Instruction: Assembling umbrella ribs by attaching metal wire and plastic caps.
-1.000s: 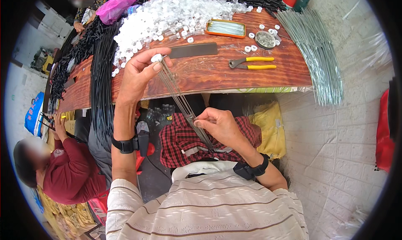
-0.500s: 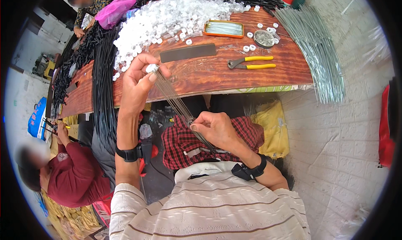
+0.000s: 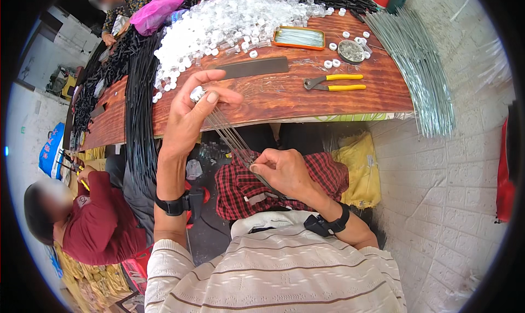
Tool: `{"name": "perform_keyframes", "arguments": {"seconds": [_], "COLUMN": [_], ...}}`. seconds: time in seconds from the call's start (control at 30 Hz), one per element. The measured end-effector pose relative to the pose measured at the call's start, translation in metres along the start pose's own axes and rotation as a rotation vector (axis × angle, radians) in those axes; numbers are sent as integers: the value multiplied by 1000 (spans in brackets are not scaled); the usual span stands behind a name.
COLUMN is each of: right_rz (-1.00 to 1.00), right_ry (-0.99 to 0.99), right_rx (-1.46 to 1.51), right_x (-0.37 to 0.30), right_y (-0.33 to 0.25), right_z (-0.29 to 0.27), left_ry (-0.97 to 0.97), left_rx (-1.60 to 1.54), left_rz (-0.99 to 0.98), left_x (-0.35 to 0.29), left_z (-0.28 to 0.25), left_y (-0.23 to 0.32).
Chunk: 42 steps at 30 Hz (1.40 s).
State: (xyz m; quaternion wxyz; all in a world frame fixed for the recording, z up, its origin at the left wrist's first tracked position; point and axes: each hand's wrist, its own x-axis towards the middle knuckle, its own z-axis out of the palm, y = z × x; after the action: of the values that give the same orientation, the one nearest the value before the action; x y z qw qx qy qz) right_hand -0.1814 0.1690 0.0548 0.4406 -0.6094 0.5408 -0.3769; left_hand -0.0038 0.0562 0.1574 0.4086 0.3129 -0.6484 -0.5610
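Observation:
My left hand (image 3: 185,113) is raised near the table's front edge, its thumb pressing a small white cap (image 3: 197,94) at the upper end of a bundle of thin metal wires (image 3: 229,132). Two of its fingers reach out past the cap. The wires slant down to the right toward my lap. Lower on the bundle, my right hand (image 3: 287,173) pinches the wires between thumb and index finger; a small part at its fingertips is too fine to make out. Beneath lies red-and-black checked cloth (image 3: 232,190). The bundle's lower end is partly hidden by my right hand.
On the wooden table (image 3: 262,97) lie yellow-handled pliers (image 3: 333,83), a dark flat bar (image 3: 254,67), a tin of wires (image 3: 299,38), a round dish (image 3: 350,51) and a heap of white caps (image 3: 219,26). Long wires (image 3: 421,72) overhang at right, black strands (image 3: 141,116) at left. Two people sit leftward.
My left hand's outer fingers have spread farther from the cap. My right hand keeps its pinch on the wires. The whole view has shifted slightly.

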Motion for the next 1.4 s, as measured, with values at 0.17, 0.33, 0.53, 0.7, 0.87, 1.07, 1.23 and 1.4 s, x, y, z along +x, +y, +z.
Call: {"name": "perform_keyframes", "arguments": {"seconds": [0.17, 0.33, 0.53, 0.7, 0.87, 1.07, 1.23, 1.4], "right_rz": [-139, -183, -214, -225, -359, -271, -263, -254], "right_ry": [50, 73, 81, 25, 17, -319, -227, -74], "right_rx": [-142, -207, -363, -419, 101, 803, 647, 567], "right_x": [-2, -2, -4, 3, 31, 41, 45, 47], "right_y": [1, -1, -5, -20, -34, -48, -43, -47], "right_z": [3, 1, -1, -23, -27, -6, -6, -3], "left_ry": [86, 69, 53, 35, -235, -311, -177, -58], "left_rx": [74, 60, 80, 52, 31, -108, -117, -117], "left_rz": [-30, -28, -17, 11, 175, 204, 122, 98], "left_x": [0, 1, 1, 2, 7, 9, 6, 4], "left_z": [4, 5, 8, 11, 12, 25, 22, 17], "left_y": [-1, 0, 2, 4, 10, 13, -1, -7]}}
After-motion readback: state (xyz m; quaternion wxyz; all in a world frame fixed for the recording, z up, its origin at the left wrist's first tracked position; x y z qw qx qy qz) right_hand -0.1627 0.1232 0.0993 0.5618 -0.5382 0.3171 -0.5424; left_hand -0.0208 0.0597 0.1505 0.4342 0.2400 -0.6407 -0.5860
